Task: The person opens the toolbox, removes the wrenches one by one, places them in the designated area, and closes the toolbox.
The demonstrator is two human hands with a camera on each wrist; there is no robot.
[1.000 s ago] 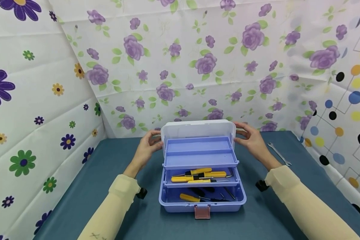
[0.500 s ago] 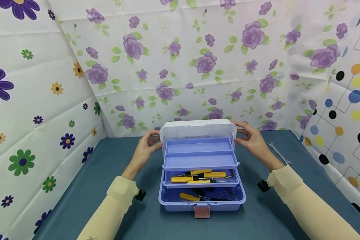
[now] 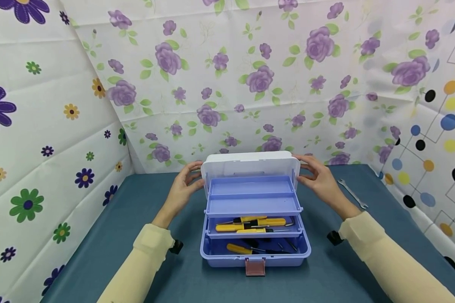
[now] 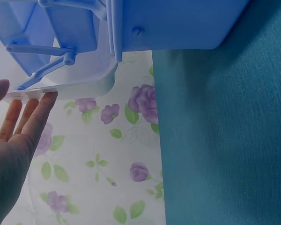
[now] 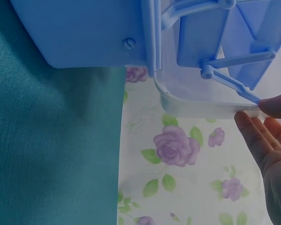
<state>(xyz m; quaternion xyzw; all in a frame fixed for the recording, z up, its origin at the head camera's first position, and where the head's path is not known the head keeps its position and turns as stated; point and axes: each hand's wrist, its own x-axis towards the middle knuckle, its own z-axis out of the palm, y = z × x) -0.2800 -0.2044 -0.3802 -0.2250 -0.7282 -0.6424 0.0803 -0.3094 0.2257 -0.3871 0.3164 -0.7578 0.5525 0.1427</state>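
A blue toolbox stands on the table with its whitish translucent lid raised. My left hand holds the lid's left edge, fingertips against its side in the left wrist view and thumb near the rim. At the right edge, my right hand pinches the lid between thumb and fingers. The upper tray is bare. Below it, the second tray carries several yellow-handled screwdrivers. Another yellow-handled screwdriver and dark tools lie in the bottom, partly hidden. A pinkish-brown latch hangs down in front.
A metal wrench lies on the teal tablecloth to the right, beyond my right wrist. Flower-patterned sheets rise behind the table and on the left. A dotted sheet stands on the right. Blue hinge arms link lid and trays.
The lid has tilted slightly forward, and the upper trays have come down a little with it. Both hands keep their hold on the lid's sides.
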